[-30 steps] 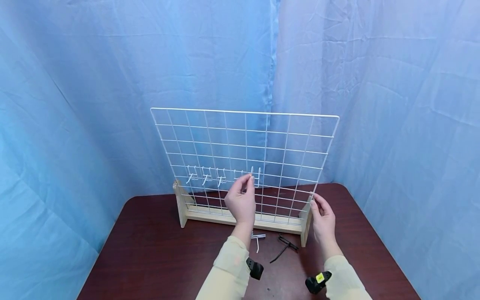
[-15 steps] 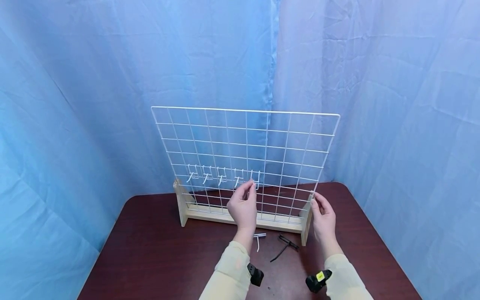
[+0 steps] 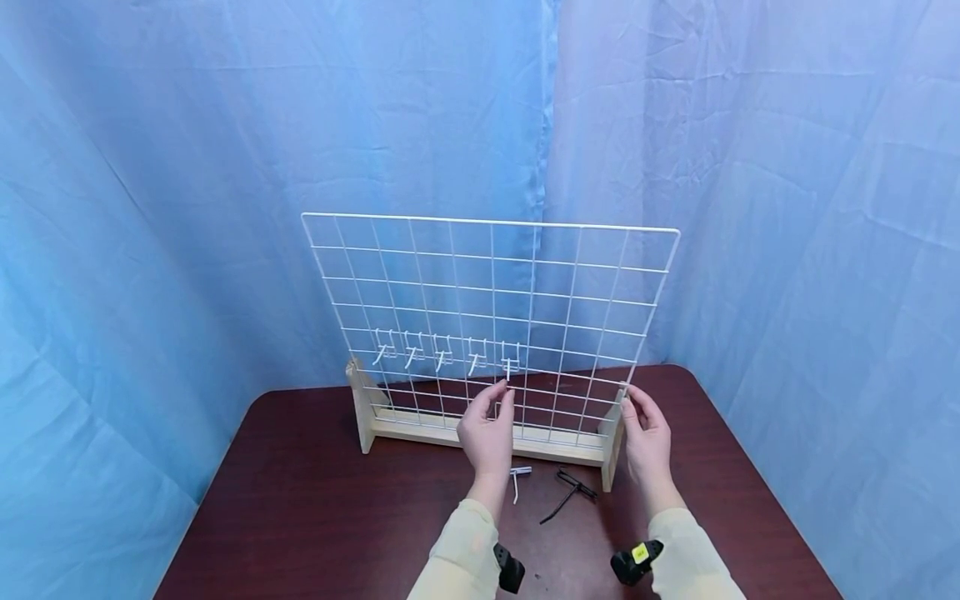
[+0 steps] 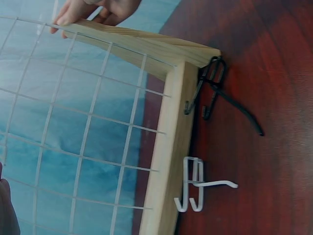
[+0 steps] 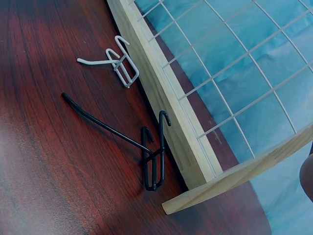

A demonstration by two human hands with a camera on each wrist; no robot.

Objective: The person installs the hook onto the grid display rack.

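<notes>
A white wire grid rack [image 3: 512, 318] stands in a wooden base [image 3: 487, 443] on the table. Several white hooks hang in a row along one of its lower wires. My left hand [image 3: 487, 437] is just below the rightmost white hook [image 3: 511, 365], its thumb and index fingertip close to the end of the prong; whether they still touch it is hard to see. At the rack's right side, my right hand [image 3: 648, 437] pinches the edge where the grid meets the wooden upright [image 3: 612, 446]. The left wrist view shows those fingers [image 4: 73, 12] at the upright's upper end.
In front of the base lie a white hook [image 5: 126, 66] and a larger black hook [image 5: 154, 156], both loose on the dark red table [image 3: 315, 500]. Blue curtains [image 3: 420, 108] hang behind and at both sides.
The rightmost white hook came down and settled against the grid, level with the others. My left hand moved downward, off the hook's body to its prong end. The right hand stayed put.
</notes>
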